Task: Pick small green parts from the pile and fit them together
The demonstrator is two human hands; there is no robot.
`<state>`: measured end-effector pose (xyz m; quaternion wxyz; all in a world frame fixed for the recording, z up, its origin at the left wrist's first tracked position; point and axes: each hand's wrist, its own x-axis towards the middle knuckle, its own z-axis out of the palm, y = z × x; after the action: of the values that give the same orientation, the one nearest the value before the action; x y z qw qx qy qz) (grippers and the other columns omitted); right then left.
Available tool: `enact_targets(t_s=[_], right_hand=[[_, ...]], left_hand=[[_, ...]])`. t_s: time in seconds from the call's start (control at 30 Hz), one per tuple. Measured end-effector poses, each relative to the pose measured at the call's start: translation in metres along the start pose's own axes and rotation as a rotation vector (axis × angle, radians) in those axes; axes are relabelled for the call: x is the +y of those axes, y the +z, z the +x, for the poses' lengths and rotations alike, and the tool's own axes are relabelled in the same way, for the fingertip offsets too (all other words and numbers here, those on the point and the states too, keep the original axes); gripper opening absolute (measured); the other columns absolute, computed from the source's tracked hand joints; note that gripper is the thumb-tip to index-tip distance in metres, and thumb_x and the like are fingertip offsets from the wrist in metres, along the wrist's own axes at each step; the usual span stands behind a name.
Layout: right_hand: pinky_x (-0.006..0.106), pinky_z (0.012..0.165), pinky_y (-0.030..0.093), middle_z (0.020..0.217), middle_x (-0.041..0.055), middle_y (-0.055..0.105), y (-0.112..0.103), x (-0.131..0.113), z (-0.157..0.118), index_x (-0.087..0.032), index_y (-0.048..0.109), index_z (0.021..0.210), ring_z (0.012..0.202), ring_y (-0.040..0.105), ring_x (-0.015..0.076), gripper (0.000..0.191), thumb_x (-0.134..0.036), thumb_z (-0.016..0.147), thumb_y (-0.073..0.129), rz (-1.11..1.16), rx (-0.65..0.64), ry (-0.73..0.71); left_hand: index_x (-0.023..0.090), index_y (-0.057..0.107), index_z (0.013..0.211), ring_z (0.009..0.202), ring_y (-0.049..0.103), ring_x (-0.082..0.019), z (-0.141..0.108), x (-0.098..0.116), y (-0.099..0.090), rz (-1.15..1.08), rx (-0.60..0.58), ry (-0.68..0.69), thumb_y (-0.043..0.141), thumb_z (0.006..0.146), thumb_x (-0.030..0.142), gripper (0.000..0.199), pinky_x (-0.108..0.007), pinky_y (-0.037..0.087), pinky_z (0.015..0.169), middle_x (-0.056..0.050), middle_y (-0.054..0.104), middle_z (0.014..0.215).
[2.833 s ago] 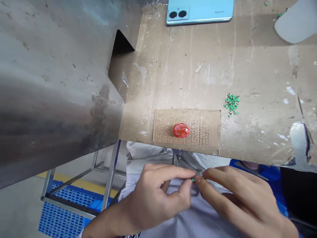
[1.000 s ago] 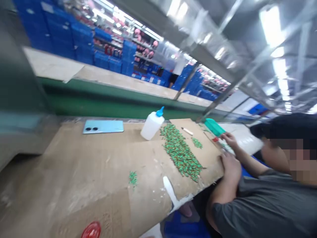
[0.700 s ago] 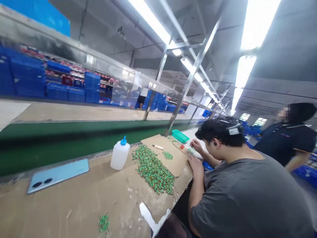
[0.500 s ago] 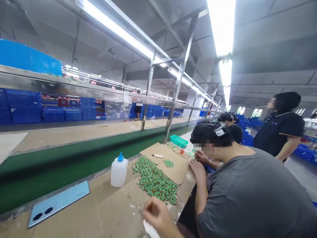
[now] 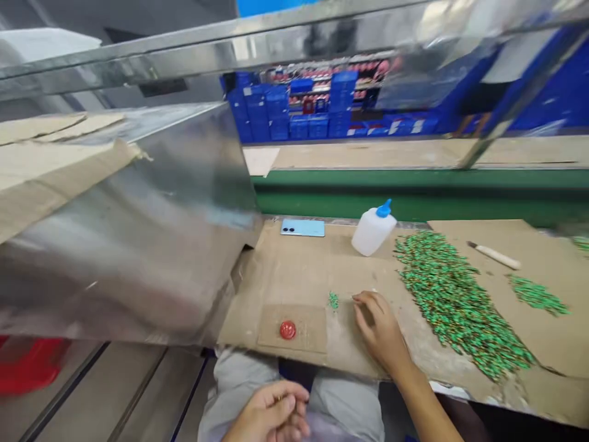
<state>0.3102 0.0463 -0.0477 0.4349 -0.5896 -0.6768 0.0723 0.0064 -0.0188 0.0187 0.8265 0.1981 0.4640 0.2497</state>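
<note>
My left hand (image 5: pixel 278 411) is held over my lap below the table edge. Its fingers are curled and pinched, with a tiny yellowish bit showing between them that I cannot make out. Over the cardboard-covered table, my right hand (image 5: pixel 380 331) has thumb and fingers bent towards each other; something thin may be at the tips. Just left of it lies a small cluster of green pieces (image 5: pixel 334 300). A round red cap-like dish (image 5: pixel 288 329) sits on a small cardboard square (image 5: pixel 269 325). To the right spreads a large pile of green and brown pieces (image 5: pixel 453 301).
A white bottle (image 5: pixel 372 232) with a blue nozzle stands at the back, beside a light-blue phone (image 5: pixel 302 228). A white-handled knife-like tool (image 5: pixel 497 255) and a smaller green pile (image 5: pixel 538 294) lie on cardboard at right. A metal panel (image 5: pixel 151 245) borders the left.
The view has swung left and down, from the co-worker and ceiling lights to the table in front of me. My left hand, the red dish and the small cluster have come into view.
</note>
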Motion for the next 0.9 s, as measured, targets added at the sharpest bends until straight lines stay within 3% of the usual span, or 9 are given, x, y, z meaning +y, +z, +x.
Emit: enact_targets(t_s=[0.07, 0.17, 0.27, 0.37, 0.47, 0.53, 0.67, 0.77, 0.9], right_hand=[[0.047, 0.092, 0.056, 0.111, 0.0108, 0.072, 0.010, -0.005, -0.001, -0.020, 0.071, 0.114, 0.106, 0.067, 0.0287, 0.018, -0.027, 0.102, 0.059, 0.029, -0.106, -0.071], [0.047, 0.091, 0.055, 0.112, 0.0109, 0.072, 0.014, -0.004, 0.002, -0.021, 0.072, 0.114, 0.105, 0.067, 0.0288, 0.016, -0.025, 0.102, 0.061, 0.038, -0.202, -0.138], [0.046, 0.089, 0.056, 0.109, 0.0113, 0.071, 0.014, 0.002, 0.005, -0.021, 0.071, 0.108, 0.101, 0.067, 0.0285, 0.012, -0.026, 0.103, 0.061, 0.018, -0.220, -0.171], [0.045, 0.089, 0.058, 0.107, 0.0100, 0.071, 0.015, 0.005, 0.005, -0.020, 0.070, 0.104, 0.100, 0.067, 0.0260, 0.012, -0.026, 0.105, 0.060, -0.008, -0.215, -0.194], [0.043, 0.091, 0.059, 0.106, 0.0060, 0.071, 0.015, 0.008, 0.006, -0.018, 0.069, 0.104, 0.101, 0.068, 0.0223, 0.014, -0.030, 0.106, 0.061, -0.031, -0.217, -0.200], [0.043, 0.093, 0.059, 0.107, 0.0051, 0.072, 0.016, 0.009, 0.006, -0.018, 0.070, 0.103, 0.102, 0.069, 0.0213, 0.018, -0.034, 0.106, 0.064, -0.042, -0.232, -0.189], [0.045, 0.095, 0.059, 0.111, 0.0060, 0.073, 0.018, 0.015, 0.005, -0.017, 0.071, 0.107, 0.104, 0.070, 0.0223, 0.023, -0.039, 0.104, 0.066, -0.050, -0.239, -0.134], [0.042, 0.090, 0.060, 0.110, 0.0057, 0.072, 0.017, 0.020, 0.001, -0.017, 0.070, 0.110, 0.098, 0.070, 0.0208, 0.026, -0.042, 0.104, 0.066, -0.056, -0.190, -0.070], [0.035, 0.077, 0.060, 0.100, 0.0032, 0.071, 0.011, 0.025, -0.007, -0.017, 0.068, 0.110, 0.082, 0.068, 0.0160, 0.027, -0.043, 0.105, 0.065, -0.072, -0.100, 0.022]], left_hand=[[0.011, 0.080, 0.097, 0.066, 0.071, -0.014, -0.007, -0.008, 0.000, -0.102, 0.055, 0.035, 0.103, 0.064, 0.040, 0.050, -0.020, 0.045, 0.057, -0.005, 0.075, 0.078], [0.011, 0.080, 0.110, 0.087, 0.078, -0.018, -0.022, -0.007, 0.008, -0.159, 0.093, 0.058, 0.091, 0.079, 0.019, 0.035, -0.023, 0.055, 0.076, -0.012, 0.081, 0.099], [0.012, 0.080, 0.099, 0.104, 0.079, -0.023, -0.032, -0.001, 0.013, -0.179, 0.096, 0.090, 0.091, 0.083, 0.021, 0.022, -0.029, 0.057, 0.097, -0.016, 0.082, 0.115], [0.012, 0.080, 0.094, 0.108, 0.079, -0.023, -0.033, 0.003, 0.010, -0.168, 0.057, 0.107, 0.094, 0.080, 0.023, 0.023, -0.027, 0.058, 0.100, -0.016, 0.081, 0.119], [0.013, 0.080, 0.102, 0.099, 0.081, -0.020, -0.031, 0.012, 0.001, -0.160, -0.004, 0.134, 0.098, 0.074, 0.018, 0.033, -0.022, 0.062, 0.090, -0.012, 0.083, 0.109], [0.011, 0.079, 0.093, 0.085, 0.081, -0.017, -0.033, 0.021, -0.007, -0.143, 0.013, 0.217, 0.100, 0.071, 0.021, 0.032, -0.018, 0.062, 0.076, -0.011, 0.083, 0.098], [0.014, 0.077, 0.101, 0.066, 0.075, -0.012, -0.046, 0.028, -0.024, -0.147, 0.057, 0.289, 0.099, 0.074, 0.031, 0.039, -0.012, 0.051, 0.049, -0.006, 0.081, 0.092], [0.015, 0.074, 0.105, 0.050, 0.062, -0.006, -0.060, 0.016, -0.036, -0.149, 0.106, 0.365, 0.096, 0.077, 0.036, 0.041, -0.010, 0.034, 0.037, -0.002, 0.076, 0.081], [0.011, 0.073, 0.097, 0.040, 0.033, 0.002, -0.067, -0.014, -0.048, -0.183, 0.149, 0.373, 0.094, 0.079, 0.039, 0.039, -0.011, 0.027, 0.041, 0.007, 0.059, 0.062]])
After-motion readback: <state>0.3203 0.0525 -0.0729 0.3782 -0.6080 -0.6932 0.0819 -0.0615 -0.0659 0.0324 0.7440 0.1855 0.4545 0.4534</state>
